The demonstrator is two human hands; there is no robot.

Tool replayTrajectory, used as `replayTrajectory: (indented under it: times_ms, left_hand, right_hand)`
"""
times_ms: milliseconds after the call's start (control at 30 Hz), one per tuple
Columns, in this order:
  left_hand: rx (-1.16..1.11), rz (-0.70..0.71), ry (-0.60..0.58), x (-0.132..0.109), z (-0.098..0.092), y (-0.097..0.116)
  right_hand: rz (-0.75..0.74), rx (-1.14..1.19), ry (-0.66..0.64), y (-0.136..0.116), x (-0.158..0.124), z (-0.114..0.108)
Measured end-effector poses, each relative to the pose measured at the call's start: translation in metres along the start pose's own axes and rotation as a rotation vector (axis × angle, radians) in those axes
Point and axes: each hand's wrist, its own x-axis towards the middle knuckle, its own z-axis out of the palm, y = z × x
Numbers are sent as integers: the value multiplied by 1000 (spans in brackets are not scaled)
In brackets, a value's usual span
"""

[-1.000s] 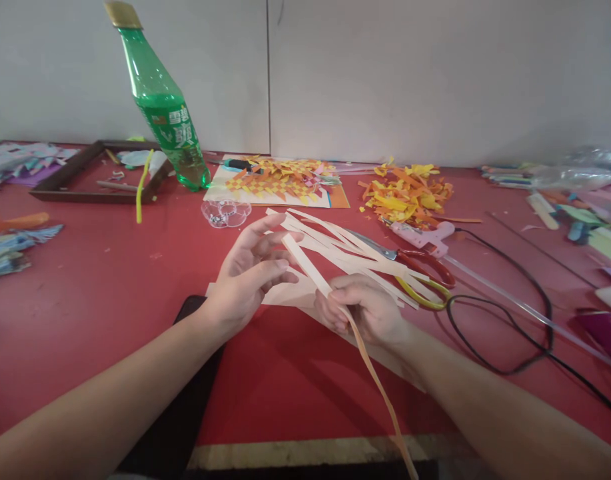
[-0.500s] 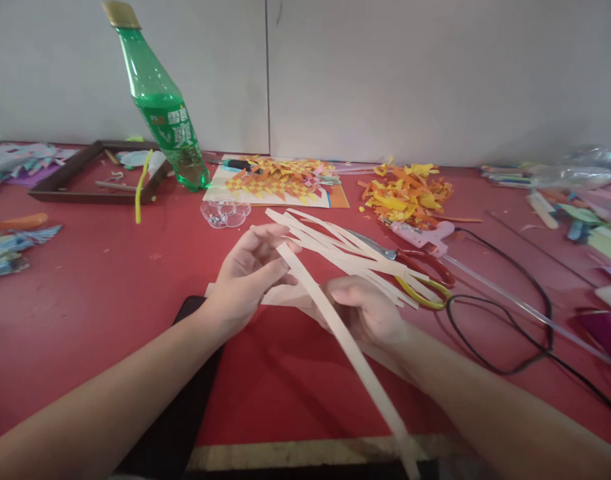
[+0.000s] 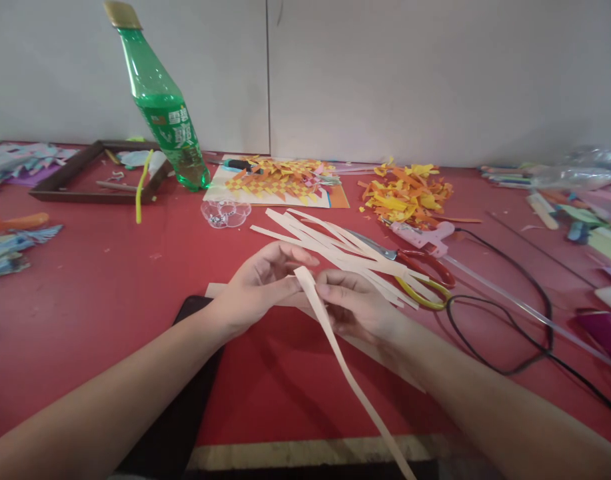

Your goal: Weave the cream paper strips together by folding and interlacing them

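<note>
Between my two hands a long cream paper strip (image 3: 341, 363) hangs down toward the table's front edge, its upper end pinched. My left hand (image 3: 265, 283) grips that end between thumb and fingers. At its right side my right hand (image 3: 358, 303) closes thumb and finger on the same strip, just below the tip. Behind the hands lies a loose pile of similar cream strips (image 3: 325, 243), partly over scissors (image 3: 425, 267) with red and yellow handles. More cream paper (image 3: 385, 357) lies under my hands, mostly hidden by them.
A green bottle (image 3: 160, 113) stands at the back left beside a brown frame (image 3: 80, 198). Yellow and orange paper scraps (image 3: 408, 193) are heaped behind a pink glue gun (image 3: 425, 237), whose black cable loops right. A clear flower-shaped dish (image 3: 225, 213) and black flat object (image 3: 185, 373) lie left.
My left hand has moved right and slightly down with the strip's end. My right hand has come up to it and taken hold, and the strip now bends.
</note>
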Motion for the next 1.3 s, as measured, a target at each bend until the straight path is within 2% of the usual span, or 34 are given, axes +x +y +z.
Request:
replayTrajectory:
  times_ms: [167,300,633,800,1033,1300]
  left_hand:
    - [-124,-100,52,1,1,1]
    - [-64,-170,65,1,2,0]
    - [112,-256,-40,0,0,-3]
    - [193,-221,-36,0,2,-3]
    - [394,-170,-107,0,2,-1]
    - [539,-163,-121,-1,1,1]
  right_hand:
    - [-49,-58,34,0,1,-2]
    - [-104,-88,65,2,2,-5]
    - [-158,-190,130,2,4,-9]
    - [-190,-221,131,3,5,-10]
    - [-177,-357,168,1,4,-10]
    - [-250,-450,110,0,4,-8]
